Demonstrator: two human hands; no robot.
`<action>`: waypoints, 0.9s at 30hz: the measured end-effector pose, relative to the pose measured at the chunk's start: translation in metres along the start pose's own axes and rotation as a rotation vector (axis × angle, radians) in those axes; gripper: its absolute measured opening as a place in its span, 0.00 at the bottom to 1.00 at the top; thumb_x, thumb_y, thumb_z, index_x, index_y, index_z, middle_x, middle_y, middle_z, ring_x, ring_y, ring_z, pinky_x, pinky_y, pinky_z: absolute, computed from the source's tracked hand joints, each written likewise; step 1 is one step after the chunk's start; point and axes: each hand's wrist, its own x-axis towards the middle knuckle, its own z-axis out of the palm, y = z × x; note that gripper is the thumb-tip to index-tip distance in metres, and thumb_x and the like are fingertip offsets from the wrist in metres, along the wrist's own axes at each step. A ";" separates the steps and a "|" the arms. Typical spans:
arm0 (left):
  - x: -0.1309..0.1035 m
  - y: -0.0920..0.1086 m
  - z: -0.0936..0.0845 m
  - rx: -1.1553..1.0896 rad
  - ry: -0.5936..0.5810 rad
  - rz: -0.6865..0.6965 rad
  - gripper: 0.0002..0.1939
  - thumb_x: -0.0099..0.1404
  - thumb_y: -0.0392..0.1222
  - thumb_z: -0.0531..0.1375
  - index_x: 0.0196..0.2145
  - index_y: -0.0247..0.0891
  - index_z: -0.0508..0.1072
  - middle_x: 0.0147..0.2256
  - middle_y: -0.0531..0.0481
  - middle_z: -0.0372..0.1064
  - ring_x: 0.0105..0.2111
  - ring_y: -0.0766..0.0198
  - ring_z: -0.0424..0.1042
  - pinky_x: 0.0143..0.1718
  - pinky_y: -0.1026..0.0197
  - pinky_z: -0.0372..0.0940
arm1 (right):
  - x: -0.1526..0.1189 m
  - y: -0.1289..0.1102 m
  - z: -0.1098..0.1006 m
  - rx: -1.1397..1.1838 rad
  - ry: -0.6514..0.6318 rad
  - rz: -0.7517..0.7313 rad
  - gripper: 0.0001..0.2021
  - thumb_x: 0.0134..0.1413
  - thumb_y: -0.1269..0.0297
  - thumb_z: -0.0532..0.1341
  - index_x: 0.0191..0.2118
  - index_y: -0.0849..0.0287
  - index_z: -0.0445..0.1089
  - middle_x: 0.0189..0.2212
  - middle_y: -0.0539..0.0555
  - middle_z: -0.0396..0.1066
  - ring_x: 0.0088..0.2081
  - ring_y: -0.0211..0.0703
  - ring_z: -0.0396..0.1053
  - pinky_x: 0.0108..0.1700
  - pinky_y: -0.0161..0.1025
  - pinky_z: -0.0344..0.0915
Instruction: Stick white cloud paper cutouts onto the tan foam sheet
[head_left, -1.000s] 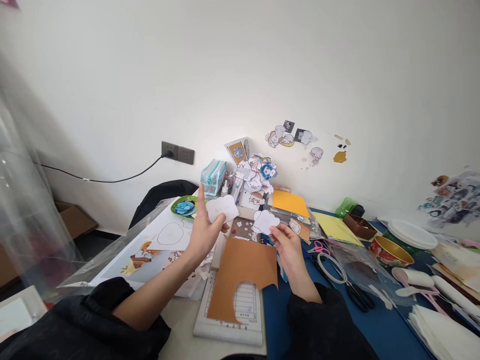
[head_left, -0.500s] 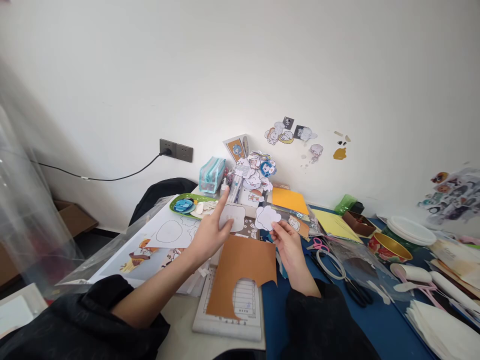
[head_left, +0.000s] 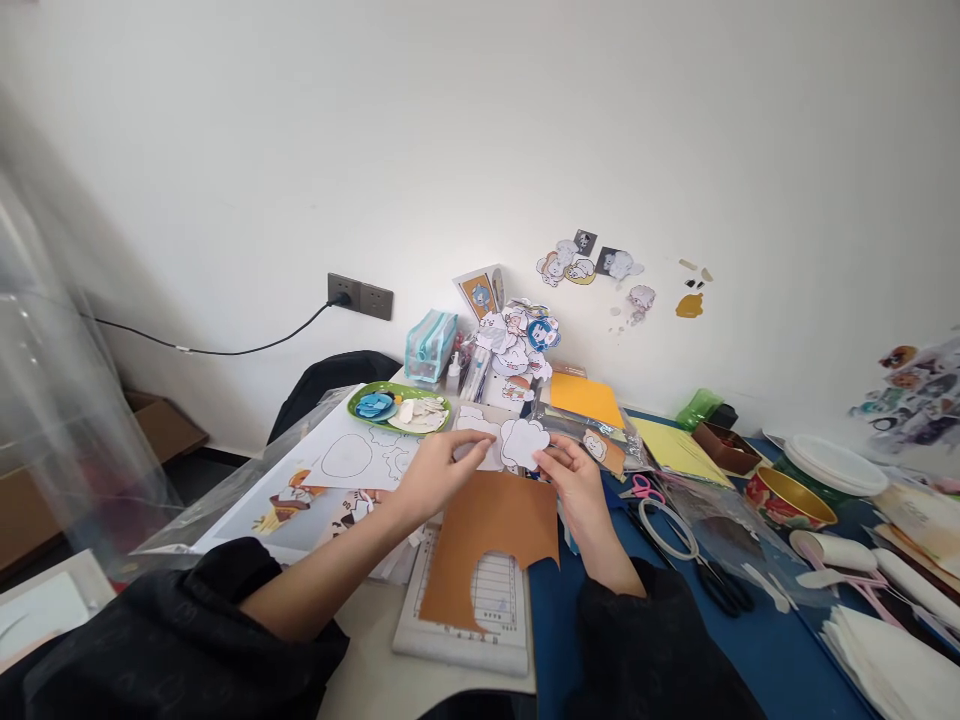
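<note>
A white cloud-shaped paper cutout (head_left: 523, 443) with a dark outline is pinched at its right edge between the thumb and fingers of my right hand (head_left: 579, 490). To its left is my left hand (head_left: 435, 478), palm side turned inward. Its index finger and thumb stretch toward the cutout with a gap between them, and nothing shows in them. Behind the left fingertips stands a pale scalloped card (head_left: 474, 422), partly covered. Below both hands, a brown sheet (head_left: 495, 510) with curved pieces cut away lies on a printed form pad (head_left: 461, 648).
A green tray (head_left: 358, 415) holds blue and white scraps. Drawn outlines mark a white sheet (head_left: 345, 457) at left. Pink-handled scissors (head_left: 641, 487), black-handled scissors (head_left: 724, 590), a tape ring (head_left: 667, 527) and a gold bowl (head_left: 787, 500) lie right. Cutouts (head_left: 517, 345) stand near the wall.
My left hand has lowered its raised index finger and moved toward the cutout. The cutout stays in my right hand. The whole view has shifted slightly.
</note>
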 end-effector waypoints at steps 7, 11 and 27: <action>0.001 -0.001 0.009 -0.194 -0.041 -0.103 0.18 0.55 0.56 0.60 0.26 0.35 0.75 0.28 0.49 0.74 0.32 0.57 0.71 0.34 0.62 0.62 | -0.007 -0.001 0.007 -0.162 -0.059 -0.027 0.13 0.35 0.58 0.71 0.29 0.58 0.75 0.24 0.50 0.73 0.26 0.38 0.66 0.31 0.35 0.62; 0.002 -0.002 0.011 -0.337 -0.087 -0.172 0.15 0.51 0.52 0.64 0.28 0.36 0.77 0.31 0.49 0.75 0.33 0.57 0.72 0.35 0.62 0.63 | -0.008 0.000 0.006 -0.178 -0.046 -0.040 0.12 0.37 0.55 0.70 0.26 0.57 0.73 0.21 0.48 0.70 0.24 0.37 0.64 0.29 0.34 0.61; 0.001 -0.002 0.014 -0.421 -0.060 -0.230 0.17 0.50 0.54 0.64 0.25 0.36 0.74 0.27 0.52 0.72 0.31 0.61 0.69 0.36 0.62 0.59 | -0.006 0.004 0.003 -0.203 -0.102 -0.043 0.11 0.39 0.57 0.70 0.27 0.59 0.74 0.20 0.49 0.72 0.24 0.39 0.69 0.28 0.35 0.62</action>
